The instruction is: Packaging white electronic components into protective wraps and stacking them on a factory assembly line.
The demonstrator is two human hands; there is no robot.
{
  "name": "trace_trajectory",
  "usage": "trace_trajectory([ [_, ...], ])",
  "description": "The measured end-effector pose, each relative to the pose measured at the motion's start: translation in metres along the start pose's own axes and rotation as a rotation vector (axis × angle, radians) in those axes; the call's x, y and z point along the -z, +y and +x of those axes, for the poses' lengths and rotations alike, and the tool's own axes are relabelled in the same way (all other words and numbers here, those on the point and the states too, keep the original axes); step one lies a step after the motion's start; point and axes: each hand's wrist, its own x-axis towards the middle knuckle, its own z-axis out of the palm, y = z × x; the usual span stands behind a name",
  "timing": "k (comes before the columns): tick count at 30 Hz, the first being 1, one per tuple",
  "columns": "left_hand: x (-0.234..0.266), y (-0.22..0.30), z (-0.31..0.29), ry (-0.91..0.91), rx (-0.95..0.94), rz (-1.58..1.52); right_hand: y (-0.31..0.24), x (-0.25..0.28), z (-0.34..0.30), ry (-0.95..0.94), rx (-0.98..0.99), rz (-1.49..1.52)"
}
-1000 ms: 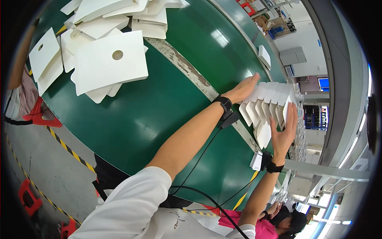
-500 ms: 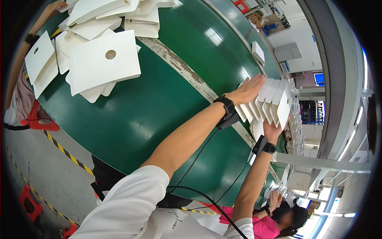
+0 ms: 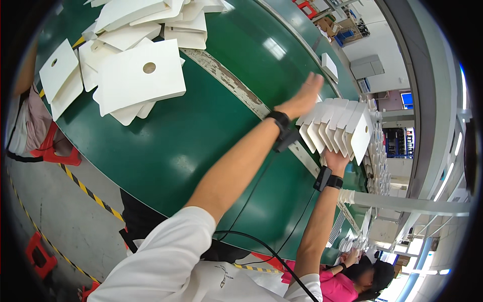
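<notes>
A row of white folded cardboard boxes (image 3: 333, 123) stands close together on the green table at the right. The endmost one shows a round hole in its face. My left hand (image 3: 302, 98), slightly blurred, is in the air just left of the row, apart from it, open with its fingers stretched out and nothing in it. Against the near lower edges of the boxes is my right hand (image 3: 335, 160); its fingers are hidden behind them. Each wrist wears a black strap with a small device, with cables near my forearms.
More white boxes (image 3: 143, 78) lie in a loose pile at the upper left of the green table (image 3: 201, 146). A worn strip (image 3: 226, 80) crosses the tabletop. One white box (image 3: 329, 67) lies near the far edge. A person in pink (image 3: 337, 287) works at the lower right.
My left hand has come off the row of boxes and moved left. My right hand has shifted slightly left along the boxes' near edges. The other person's arm at upper left has drawn back.
</notes>
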Motion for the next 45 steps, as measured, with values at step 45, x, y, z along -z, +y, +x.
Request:
trace_trajectory([
  [45,0.105,0.079,-0.107,0.394,-0.222,0.567,0.132,-0.365,0.05,-0.031,-0.061,0.197],
])
